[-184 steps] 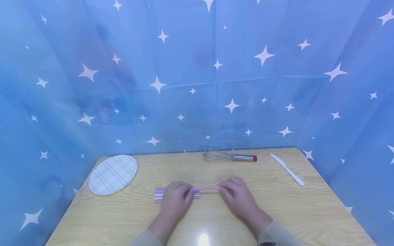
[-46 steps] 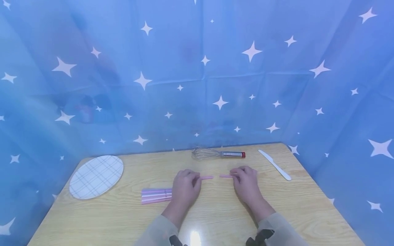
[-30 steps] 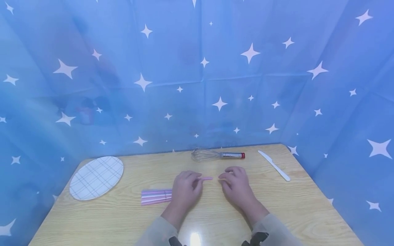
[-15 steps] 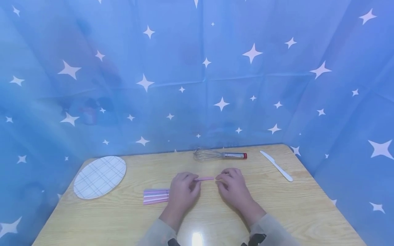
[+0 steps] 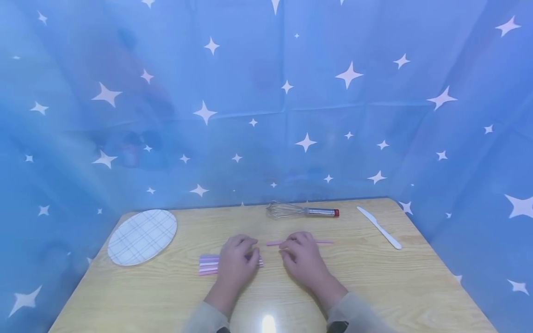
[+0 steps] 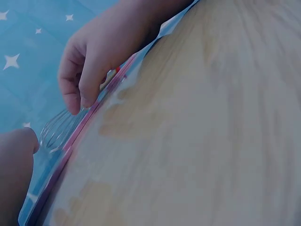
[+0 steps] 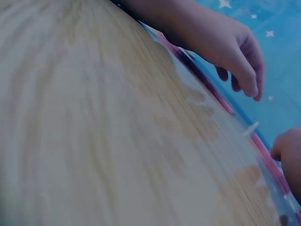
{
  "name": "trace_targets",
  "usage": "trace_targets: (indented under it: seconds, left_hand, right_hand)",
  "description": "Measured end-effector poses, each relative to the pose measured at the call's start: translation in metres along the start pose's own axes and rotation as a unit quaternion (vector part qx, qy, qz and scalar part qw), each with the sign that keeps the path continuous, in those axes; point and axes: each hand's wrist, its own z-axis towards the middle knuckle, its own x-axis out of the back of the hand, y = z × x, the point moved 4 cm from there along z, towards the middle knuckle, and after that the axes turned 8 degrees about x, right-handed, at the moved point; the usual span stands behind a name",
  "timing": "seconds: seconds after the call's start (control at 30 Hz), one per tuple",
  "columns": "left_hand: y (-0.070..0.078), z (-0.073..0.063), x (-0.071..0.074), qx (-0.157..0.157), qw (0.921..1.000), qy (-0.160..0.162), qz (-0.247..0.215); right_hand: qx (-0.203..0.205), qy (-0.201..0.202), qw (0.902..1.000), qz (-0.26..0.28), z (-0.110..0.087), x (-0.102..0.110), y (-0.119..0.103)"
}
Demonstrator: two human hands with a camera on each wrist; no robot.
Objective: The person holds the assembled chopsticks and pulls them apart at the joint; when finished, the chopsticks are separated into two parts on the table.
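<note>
On the table in the head view lies a bundle of pink, white and purple straws [image 5: 208, 267]. My left hand [image 5: 238, 260] is over the bundle's right part and hides some of it, its fingers loosely bent. A single pink straw [image 5: 275, 243] lies apart to the right, with both ends showing. Over its middle is my right hand [image 5: 304, 259], fingers relaxed and curved, hiding that stretch. From the left wrist view, the right hand [image 6: 106, 52] has its fingertips close by the pink straw. The left hand [image 7: 225, 52] shows nothing between its fingers in the right wrist view.
A whisk [image 5: 291, 211] lies along the back of the table [image 5: 395, 286]. Off to the right is a white knife [image 5: 379, 227], and a checked oval plate [image 5: 142, 237] sits at the left. A blue star-patterned cloth [image 5: 258, 69] hangs around the table's far edges.
My left hand has let go of the pink straw and moved left over the bundle. My right hand has moved left, above the straw's middle.
</note>
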Motion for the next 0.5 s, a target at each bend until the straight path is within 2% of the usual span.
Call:
trace_targets:
  seconds: [0.27, 0.5]
  left_hand:
    - [-0.022, -0.004, 0.017, 0.026, 0.9992, -0.007, 0.03]
    - [-0.038, -0.011, 0.043, 0.033, 0.9985, -0.002, 0.044]
  right_hand:
    - [0.012, -0.008, 0.9998, 0.013, 0.009, -0.014, -0.019]
    - [0.0, -0.04, 0.9991, 0.015, 0.017, -0.033, -0.042]
